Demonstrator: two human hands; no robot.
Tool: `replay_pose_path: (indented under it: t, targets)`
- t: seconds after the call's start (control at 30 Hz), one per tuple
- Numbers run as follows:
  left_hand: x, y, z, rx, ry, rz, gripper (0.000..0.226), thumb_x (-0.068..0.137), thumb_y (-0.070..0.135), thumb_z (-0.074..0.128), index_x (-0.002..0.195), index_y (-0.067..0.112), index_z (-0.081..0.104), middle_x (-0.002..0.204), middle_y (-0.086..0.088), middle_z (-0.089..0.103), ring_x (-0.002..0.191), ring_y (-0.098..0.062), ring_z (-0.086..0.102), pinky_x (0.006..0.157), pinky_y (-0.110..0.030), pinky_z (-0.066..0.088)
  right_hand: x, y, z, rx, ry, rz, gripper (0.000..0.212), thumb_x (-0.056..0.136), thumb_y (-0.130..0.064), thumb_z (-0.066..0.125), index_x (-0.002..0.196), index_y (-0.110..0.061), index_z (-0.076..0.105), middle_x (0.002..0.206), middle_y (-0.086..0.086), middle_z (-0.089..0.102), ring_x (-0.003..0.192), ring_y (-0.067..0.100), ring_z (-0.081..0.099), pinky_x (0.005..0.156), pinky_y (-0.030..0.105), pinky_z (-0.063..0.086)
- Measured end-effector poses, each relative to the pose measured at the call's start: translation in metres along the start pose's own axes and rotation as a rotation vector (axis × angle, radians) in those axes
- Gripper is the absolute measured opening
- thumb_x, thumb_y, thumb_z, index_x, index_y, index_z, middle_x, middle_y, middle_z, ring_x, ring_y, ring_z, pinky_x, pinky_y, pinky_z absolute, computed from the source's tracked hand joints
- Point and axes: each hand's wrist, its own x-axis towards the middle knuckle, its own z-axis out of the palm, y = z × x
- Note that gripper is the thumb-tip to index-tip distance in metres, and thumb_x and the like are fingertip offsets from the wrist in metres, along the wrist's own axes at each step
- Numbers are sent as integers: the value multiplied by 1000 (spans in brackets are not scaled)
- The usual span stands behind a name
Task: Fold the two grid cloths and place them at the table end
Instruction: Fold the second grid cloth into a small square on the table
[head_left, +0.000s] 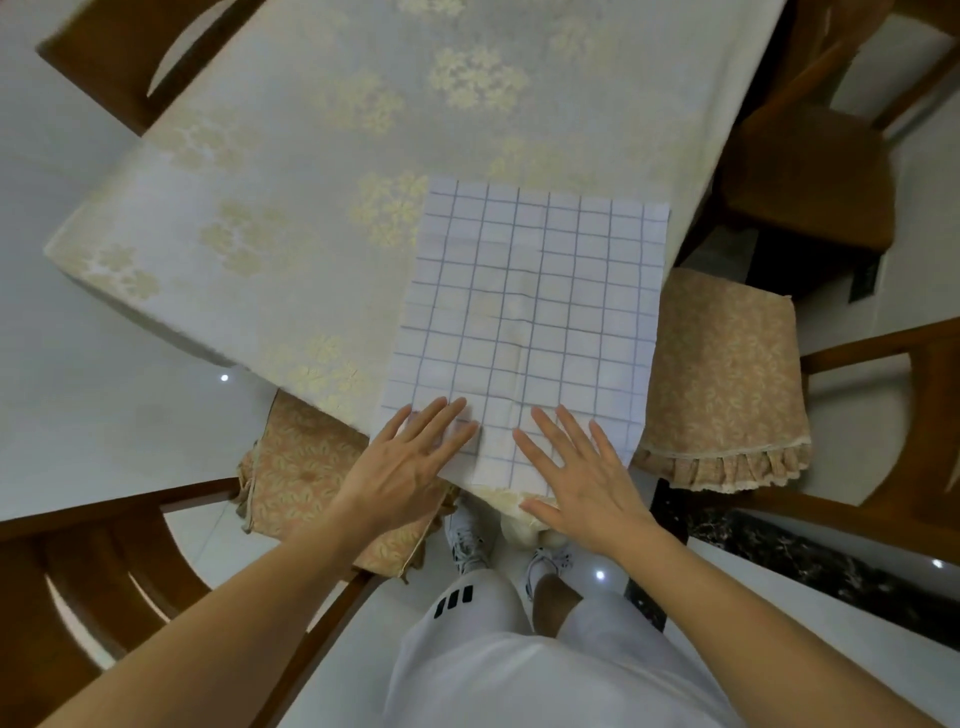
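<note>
1. One grid cloth (524, 322) is in view; a second cannot be made out as a separate piece, so whether another lies beneath it cannot be told.
2. The grid cloth is white with thin blue-grey lines forming squares. It lies spread flat as a long rectangle, with a faint crease running down its middle and soft wrinkles near its centre.
3. It lies on the table (291, 218) at the near corner, its long side running along the right edge of the table and its near end reaching the corner closest to the person.
4. Two hands are on it. The left hand (410, 462) lies flat with fingers straight and slightly spread, its fingertips on the near left part of the cloth and its palm over the table edge; it grips nothing.
5. The right hand (582, 473) also lies flat, fingers straight and fanned, pressing the near right part of the cloth; it holds nothing.
6. The table wears one cream tablecloth (363, 104) with pale gold flower clusters.
7. Four wooden chairs show around the table; two near ones carry peach leaf-print cushions, one at the left (306, 467) and one at the right (727, 384).
8. The person's two white shoes (467, 540) stand below the table corner.
</note>
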Motion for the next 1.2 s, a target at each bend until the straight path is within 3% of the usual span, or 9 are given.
replay_pose_path:
  t: [0.07,0.27,0.43,0.63,0.8,0.93,1.07,1.2]
  targets:
    - [3,-1,6,-10,10,-7,92,82,31,63,158,22,14,166,-9,8,152,-26,9,121,-51,23,2,-6,6,3,-8,38,83,88,-71,23,158,-34,0,168,1,-3,154,27,-3,118,54,5]
    - [1,-3,20,-19,62,11,85,85,27,60,158,20,16,165,-8,13,152,-26,14,120,-50,24,-2,-15,19,-8,12,82,86,87,-76,29,158,-30,15,167,2,13,153,28,11,116,56,12]
    - [-10,-5,21,-52,79,56,68,89,34,33,155,19,27,163,-9,22,149,-27,24,117,-51,31,-13,-28,29,-1,31,109,81,89,-70,31,158,-31,17,166,2,14,153,28,13,117,56,14]
    - [-28,2,22,-88,127,48,59,98,27,37,155,22,26,162,-5,26,149,-24,25,120,-48,23,-23,-36,36,-9,130,121,68,94,-51,39,156,-28,26,162,3,29,149,28,29,116,56,23]
    - [-50,19,12,-131,146,-93,58,98,32,40,154,22,29,159,-3,34,147,-25,31,119,-49,26,-44,-38,27,-7,288,59,67,92,-24,42,157,-23,26,162,5,28,148,28,31,116,55,23]
    - [-61,38,10,-96,149,-158,64,92,27,59,152,22,35,156,-3,40,144,-24,37,117,-47,20,-61,-28,24,-30,309,-23,102,71,5,69,157,-22,22,162,6,28,147,29,31,114,53,24]
    - [-73,63,1,-100,142,-207,66,89,24,66,149,23,39,153,-2,45,141,-25,41,114,-47,20,-73,-13,12,-29,363,-100,108,61,9,78,153,-21,30,156,6,41,139,28,45,110,51,42]
    - [-77,85,-16,-117,213,-297,57,95,28,58,149,23,40,153,-1,44,143,-24,39,116,-49,21,-81,6,-9,-4,449,-162,94,68,13,70,151,-18,39,155,8,41,139,30,44,109,50,42]
